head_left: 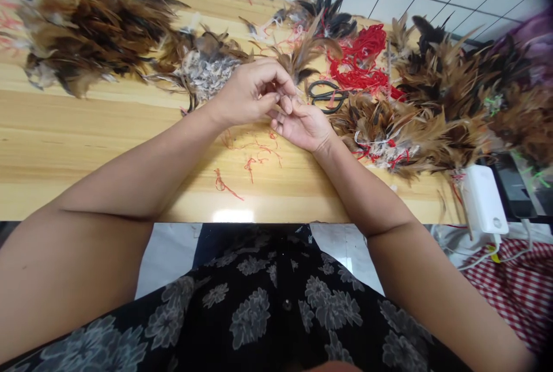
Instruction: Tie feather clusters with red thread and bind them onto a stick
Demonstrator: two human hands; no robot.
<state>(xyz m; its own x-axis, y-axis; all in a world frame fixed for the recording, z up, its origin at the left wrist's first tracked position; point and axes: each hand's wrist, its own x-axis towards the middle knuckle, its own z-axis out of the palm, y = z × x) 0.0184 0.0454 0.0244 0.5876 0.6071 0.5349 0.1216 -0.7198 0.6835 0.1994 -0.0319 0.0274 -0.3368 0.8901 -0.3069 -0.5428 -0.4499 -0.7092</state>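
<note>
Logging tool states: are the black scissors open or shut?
Cannot tell: the scissors show only their handle loops beyond the right hand; the blades are hidden.

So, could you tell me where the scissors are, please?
Head view: the black scissors lie on the table just beyond the right hand, beside the red string.

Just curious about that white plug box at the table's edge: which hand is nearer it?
The right hand. The white plug box lies off to its right; the left hand sits farther left.
</note>
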